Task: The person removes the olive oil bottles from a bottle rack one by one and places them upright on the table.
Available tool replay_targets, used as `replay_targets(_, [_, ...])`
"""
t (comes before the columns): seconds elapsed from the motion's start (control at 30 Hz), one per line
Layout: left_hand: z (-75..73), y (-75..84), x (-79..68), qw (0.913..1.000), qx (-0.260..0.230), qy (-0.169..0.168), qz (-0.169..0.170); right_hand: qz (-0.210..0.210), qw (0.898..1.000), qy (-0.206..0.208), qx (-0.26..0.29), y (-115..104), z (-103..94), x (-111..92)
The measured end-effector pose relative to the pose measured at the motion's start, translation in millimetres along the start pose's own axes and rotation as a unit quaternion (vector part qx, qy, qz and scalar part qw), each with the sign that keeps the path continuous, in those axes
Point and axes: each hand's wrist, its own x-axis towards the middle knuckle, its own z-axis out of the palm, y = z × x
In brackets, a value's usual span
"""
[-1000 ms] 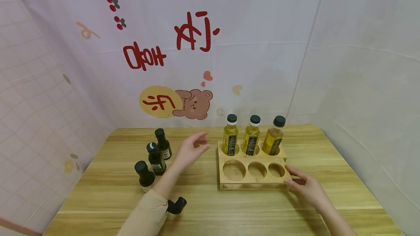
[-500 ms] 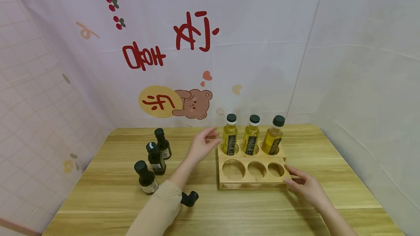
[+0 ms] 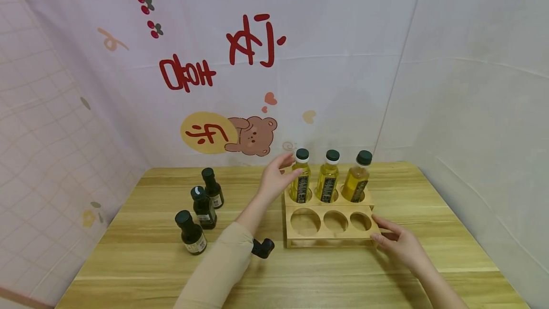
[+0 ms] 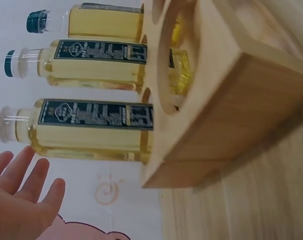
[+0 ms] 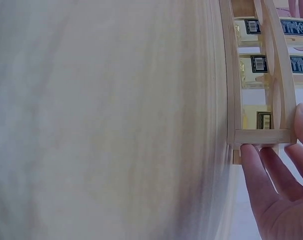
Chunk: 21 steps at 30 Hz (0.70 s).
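A two-tier wooden bottle rack (image 3: pixel 322 234) stands on the table. Its back row bears three bottles of yellow oil with dark green caps: a left one (image 3: pixel 302 190), a middle one (image 3: pixel 328 185) and a right one (image 3: pixel 356 185). Round holes open in its lower front tier. My left hand (image 3: pixel 273 178) is at the left oil bottle, fingers spread and thumb apart; in the left wrist view the fingertips lie right by that bottle's neck and shoulder. My right hand (image 3: pixel 401 244) grips the rack's right front corner, thumb on the top and fingers against the end piece (image 5: pixel 264 136).
Three dark bottles stand in a slanting row at the left: a front one (image 3: pixel 194 240), a middle one (image 3: pixel 205 214) and a back one (image 3: pixel 213 192). A black device (image 3: pixel 263 248) sits at my left cuff. Behind the wooden table (image 3: pixel 141 261) hangs a printed cloth (image 3: pixel 343 61).
My left hand has moved right and a little farther back, from between the dark bottles and the rack up to the left oil bottle. My right hand has stayed at the rack's corner.
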Motion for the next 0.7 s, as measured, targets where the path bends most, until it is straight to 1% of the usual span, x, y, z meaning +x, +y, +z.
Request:
replay_targets(0.17, [6.5, 5.4, 5.6, 0.9997, -0.021, 0.009, -0.006, -0.001, 1.000, 0.002, 0.000, 1, 0.1, 0])
replay_targets(0.4, [15.8, 3.0, 10.6, 0.9980, -0.059, 0.021, -0.007, -0.006, 1.000, 0.006, -0.004, 2, 0.8, 1])
replay_targets(0.6, [19.6, 4.9, 14.1, 0.9967, -0.069, 0.037, -0.021, -0.008, 1.000, 0.006, -0.004, 2, 0.8, 1])
replay_targets(0.7, [20.9, 7.4, 15.5, 0.9965, -0.069, 0.043, -0.020, -0.008, 1.000, 0.005, -0.001, 1, 0.7, 0])
